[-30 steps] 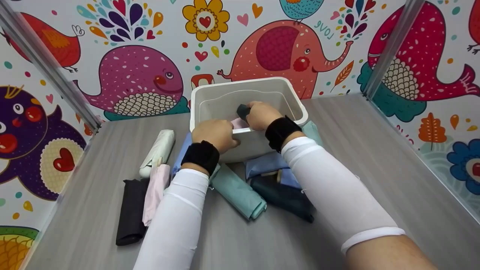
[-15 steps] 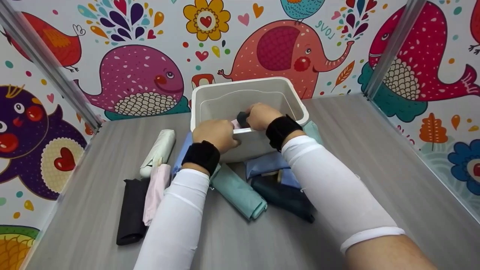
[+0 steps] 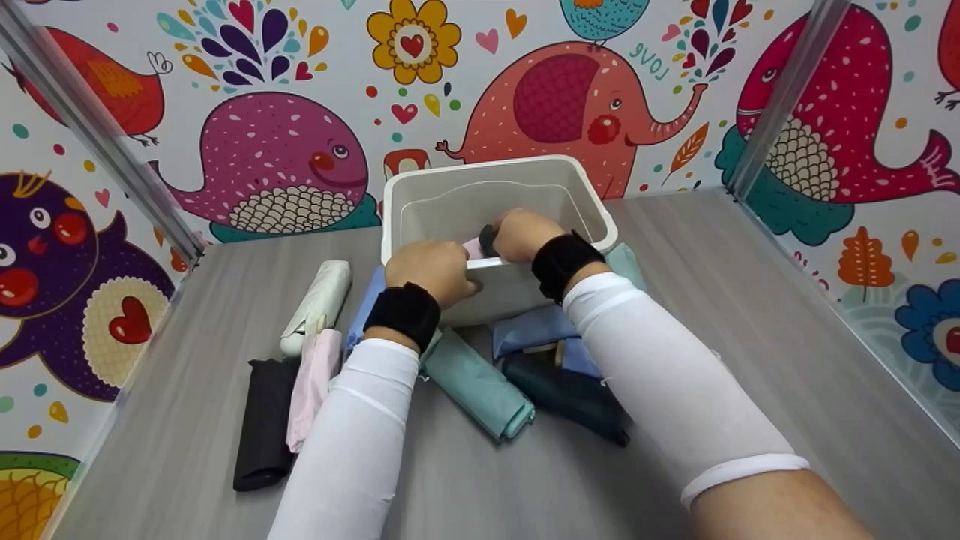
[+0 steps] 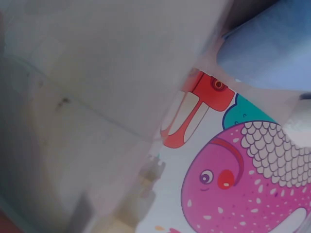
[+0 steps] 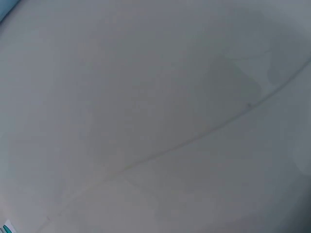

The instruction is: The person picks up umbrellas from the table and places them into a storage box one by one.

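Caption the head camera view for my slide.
Left hand grips the near rim of a white bin; right hand holds a dark item inside; folded bundles lie on the gray table.

White arm sleeves (image 3: pixel 667 379), black wristbands (image 3: pixel 567 264).

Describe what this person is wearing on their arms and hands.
Both the left hand and the right hand are bare, without gloves. Each wrist has a wide black band, left and right. White, close-fitting sleeves cover the left forearm and right forearm; the right one ends in a white hem with bare arm beyond. No cables show.
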`<act>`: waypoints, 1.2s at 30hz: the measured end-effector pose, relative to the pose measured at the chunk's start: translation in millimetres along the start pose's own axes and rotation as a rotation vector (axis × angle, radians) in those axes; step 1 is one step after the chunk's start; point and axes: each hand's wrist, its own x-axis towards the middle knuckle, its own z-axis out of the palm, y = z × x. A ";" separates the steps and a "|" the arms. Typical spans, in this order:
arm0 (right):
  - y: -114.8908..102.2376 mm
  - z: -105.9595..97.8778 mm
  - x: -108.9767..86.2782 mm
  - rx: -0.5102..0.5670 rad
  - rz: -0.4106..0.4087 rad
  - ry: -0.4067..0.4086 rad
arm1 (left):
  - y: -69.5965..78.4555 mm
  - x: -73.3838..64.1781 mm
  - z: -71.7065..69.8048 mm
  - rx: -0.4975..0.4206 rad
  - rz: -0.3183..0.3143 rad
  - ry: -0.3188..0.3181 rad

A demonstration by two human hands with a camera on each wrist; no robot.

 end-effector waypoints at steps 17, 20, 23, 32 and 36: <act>1.3 3.3 4.9 -0.024 -0.010 0.038 | 0.0 0.8 1.5 0.005 0.003 0.005; 1.5 4.1 5.0 -0.020 -0.008 0.048 | 0.1 0.4 1.4 -0.001 0.000 0.005; 1.1 3.7 4.0 -0.012 0.005 0.056 | 0.2 0.7 0.8 0.002 0.004 0.006; 1.1 3.6 -1.6 0.077 0.036 0.119 | -0.1 0.9 -0.1 -0.004 0.002 0.007; 2.9 5.8 -5.2 0.177 0.044 0.179 | -0.4 1.8 0.3 -0.010 -0.004 0.002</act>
